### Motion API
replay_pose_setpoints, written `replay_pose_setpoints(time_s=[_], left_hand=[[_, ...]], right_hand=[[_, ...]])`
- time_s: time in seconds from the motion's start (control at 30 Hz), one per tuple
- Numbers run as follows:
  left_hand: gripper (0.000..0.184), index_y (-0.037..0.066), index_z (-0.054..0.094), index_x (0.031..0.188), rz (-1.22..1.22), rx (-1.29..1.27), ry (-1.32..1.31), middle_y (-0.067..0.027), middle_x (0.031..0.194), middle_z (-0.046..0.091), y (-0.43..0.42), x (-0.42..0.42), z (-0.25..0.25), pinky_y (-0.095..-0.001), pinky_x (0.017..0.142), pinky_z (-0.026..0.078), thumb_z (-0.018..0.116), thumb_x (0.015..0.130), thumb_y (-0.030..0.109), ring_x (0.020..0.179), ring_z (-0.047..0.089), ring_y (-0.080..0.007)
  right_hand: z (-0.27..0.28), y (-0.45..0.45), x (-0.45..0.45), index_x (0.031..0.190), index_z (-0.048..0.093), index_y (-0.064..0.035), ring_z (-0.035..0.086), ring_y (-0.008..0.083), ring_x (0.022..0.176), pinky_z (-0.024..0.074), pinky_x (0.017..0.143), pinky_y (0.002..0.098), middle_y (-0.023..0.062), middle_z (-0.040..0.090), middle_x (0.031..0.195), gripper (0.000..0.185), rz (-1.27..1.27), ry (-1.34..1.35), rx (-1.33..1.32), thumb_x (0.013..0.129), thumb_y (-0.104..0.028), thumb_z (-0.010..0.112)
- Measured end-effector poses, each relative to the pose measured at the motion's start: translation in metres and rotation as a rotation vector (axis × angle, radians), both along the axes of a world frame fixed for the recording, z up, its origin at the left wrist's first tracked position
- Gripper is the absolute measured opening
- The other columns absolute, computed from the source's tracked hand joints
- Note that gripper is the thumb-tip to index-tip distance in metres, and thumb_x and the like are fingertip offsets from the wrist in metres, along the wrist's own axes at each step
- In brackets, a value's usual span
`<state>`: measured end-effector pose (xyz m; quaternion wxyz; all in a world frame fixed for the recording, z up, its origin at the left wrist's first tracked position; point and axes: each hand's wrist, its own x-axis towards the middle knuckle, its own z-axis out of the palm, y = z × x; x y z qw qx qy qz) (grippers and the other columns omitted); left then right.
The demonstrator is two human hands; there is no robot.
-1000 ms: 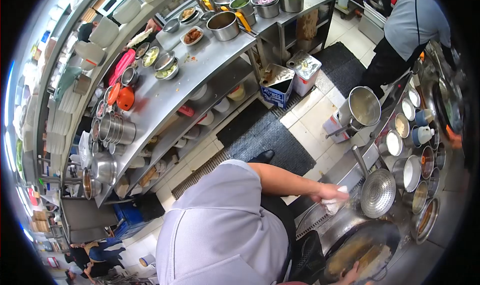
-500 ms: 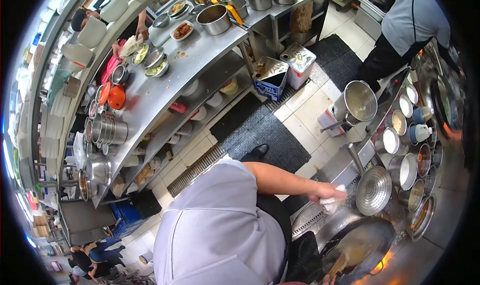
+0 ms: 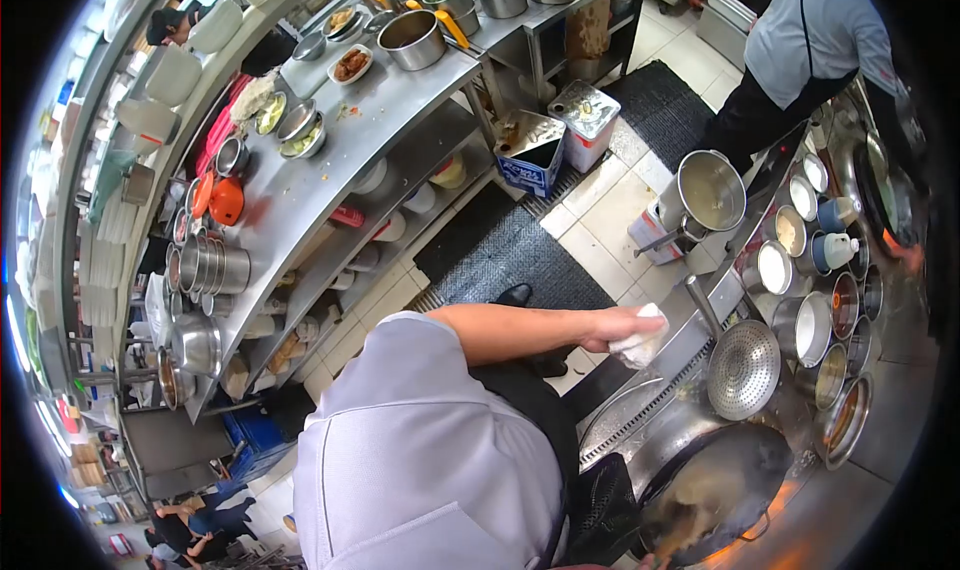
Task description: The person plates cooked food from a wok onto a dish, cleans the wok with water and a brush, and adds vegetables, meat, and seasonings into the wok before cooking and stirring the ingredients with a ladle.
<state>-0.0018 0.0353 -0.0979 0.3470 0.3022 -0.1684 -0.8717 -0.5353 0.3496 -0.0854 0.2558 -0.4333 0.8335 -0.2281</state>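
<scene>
My left hand stretches out to the right and is closed around a crumpled white cloth. Below the cloth, a perforated metal skimmer rests on the steel stove top, its handle pointing up and left. A dark wok holding brownish liquid sits over flames. Steam blurs the wok's contents, and a light brown streak, perhaps a utensil, shows at its lower left. My right hand is barely visible at the bottom edge beside the wok; its fingers are cut off or blurred.
Metal bowls of seasonings line the stove's far side. A large pot stands beyond the skimmer. Another person works at the upper right. Tins stand on the floor beside a long steel counter with pots and food. Black mats cover some tiles.
My left hand has moved up and slightly left with the cloth, away from the wok. The wok's contents look more stirred and steamy. At the counter, the other person's hands have left the bowls.
</scene>
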Motion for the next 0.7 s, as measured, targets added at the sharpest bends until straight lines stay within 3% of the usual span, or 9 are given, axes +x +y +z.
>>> replay_pose_setpoints(time_s=[0.17,0.2,0.23,0.27,0.4,0.53,0.57,0.6,0.7], left_hand=[[0.032,0.013,0.054,0.122,0.012,0.012,-0.084,-0.0025,0.099,0.065,0.003,0.015,-0.002,-0.0319,0.071,0.056,0.058,0.100,0.035,0.085,0.066,-0.0147],[0.030,0.012,0.055,0.121,0.005,0.023,-0.087,-0.0028,0.100,0.066,0.005,0.005,-0.005,-0.0326,0.071,0.057,0.059,0.100,0.033,0.085,0.067,-0.0154],[0.028,0.012,0.057,0.121,-0.008,0.023,-0.103,-0.0035,0.101,0.067,0.007,0.001,0.001,-0.0335,0.073,0.057,0.059,0.100,0.030,0.086,0.067,-0.0161],[0.027,0.011,0.059,0.120,-0.057,0.024,-0.109,-0.0042,0.103,0.068,0.008,0.002,0.008,-0.0345,0.074,0.057,0.060,0.100,0.028,0.087,0.068,-0.0169],[0.033,0.008,0.053,0.130,-0.193,0.030,-0.202,-0.0062,0.110,0.067,0.007,-0.020,0.021,-0.0327,0.075,0.057,0.053,0.104,0.028,0.094,0.067,-0.0184],[0.044,0.006,0.048,0.136,-0.371,0.062,-0.231,-0.0102,0.120,0.063,0.014,-0.053,0.041,-0.0401,0.083,0.057,0.045,0.106,0.038,0.104,0.065,-0.0235],[0.049,0.004,0.047,0.138,-0.374,0.072,-0.230,-0.0128,0.126,0.060,0.011,-0.061,0.048,-0.0440,0.086,0.057,0.041,0.106,0.041,0.110,0.063,-0.0259],[0.049,0.004,0.047,0.138,-0.402,0.061,-0.227,-0.0128,0.126,0.060,0.009,-0.075,0.056,-0.0440,0.086,0.057,0.041,0.106,0.041,0.110,0.063,-0.0259],[0.056,0.003,0.042,0.141,-0.504,0.155,-0.244,-0.0152,0.138,0.049,0.019,-0.107,0.058,-0.0527,0.097,0.050,0.034,0.107,0.047,0.122,0.056,-0.0319]], right_hand=[[-0.052,-0.076,-0.054,0.145,0.047,-0.0040,0.064,0.0301,0.109,0.0512,0.093,0.0414,0.0201,0.064,0.127,0.059,-0.127,0.201,-0.030,0.096,-0.031,0.063],[-0.017,-0.118,0.017,0.139,0.053,0.0001,0.065,0.0298,0.104,0.0523,0.092,0.0398,0.0196,0.065,0.125,0.056,-0.377,-0.324,-0.072,0.095,-0.033,0.062],[-0.014,-0.142,0.033,0.134,0.058,0.0000,0.067,0.0286,0.099,0.0566,0.084,0.0393,0.0197,0.066,0.121,0.049,-0.316,-0.199,0.003,0.095,-0.029,0.061],[0.022,-0.169,0.088,0.134,0.059,-0.0009,0.069,0.0267,0.089,0.0585,0.075,0.0366,0.0178,0.068,0.116,0.048,-0.443,-0.458,0.005,0.094,-0.028,0.062],[0.050,-0.165,0.149,0.146,0.048,-0.0135,0.064,0.0186,0.061,0.0511,0.051,0.0327,0.0134,0.069,0.103,0.065,-0.631,-0.354,0.104,0.088,-0.032,0.072],[0.066,-0.057,0.106,0.144,0.053,-0.0161,0.062,0.0176,0.063,0.0535,0.060,0.0343,0.0111,0.069,0.089,0.066,-0.092,-0.187,0.212,0.085,-0.034,0.075],[0.117,-0.060,0.102,0.140,0.057,-0.0164,0.067,0.0202,0.074,0.0550,0.073,0.0353,0.0121,0.072,0.094,0.064,-0.234,-0.218,0.493,0.082,-0.031,0.077],[0.075,-0.013,0.049,0.139,0.058,-0.0213,0.070,0.0249,0.087,0.0537,0.084,0.0362,0.0158,0.073,0.103,0.063,0.015,-0.024,0.213,0.080,-0.028,0.078],[0.070,-0.035,0.016,0.134,0.061,-0.0191,0.068,0.0354,0.101,0.0516,0.093,0.0424,0.0202,0.070,0.113,0.057,-0.242,0.303,0.334,0.082,-0.038,0.073]])
